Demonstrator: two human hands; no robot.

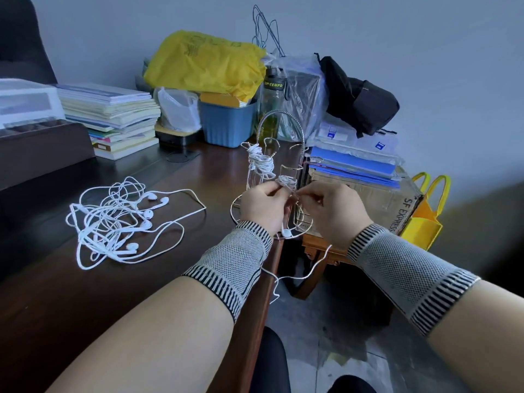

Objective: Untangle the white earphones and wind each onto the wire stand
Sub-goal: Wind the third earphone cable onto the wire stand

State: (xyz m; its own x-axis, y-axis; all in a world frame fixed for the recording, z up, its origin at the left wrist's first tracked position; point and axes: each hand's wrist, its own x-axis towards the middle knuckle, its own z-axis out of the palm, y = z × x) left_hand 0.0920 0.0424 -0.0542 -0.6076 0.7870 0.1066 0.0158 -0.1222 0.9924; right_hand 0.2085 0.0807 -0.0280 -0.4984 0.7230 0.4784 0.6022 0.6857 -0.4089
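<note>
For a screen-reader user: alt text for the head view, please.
Both hands, left hand and right hand, pinch a white earphone cord at a wire stand; a tangled pile of earphones lies left on the dark desk.

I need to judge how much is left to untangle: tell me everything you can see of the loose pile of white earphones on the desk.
The tangled pile of white earphones lies on the dark wooden desk, left of the wire stand and apart from it. Thin white cords loop over each other in a knotted heap, with long loops trailing toward the stand and the desk's front. Several glossy white earbuds show, so more than one pair is there; the exact count is unclear. Neither hand touches it.
</note>
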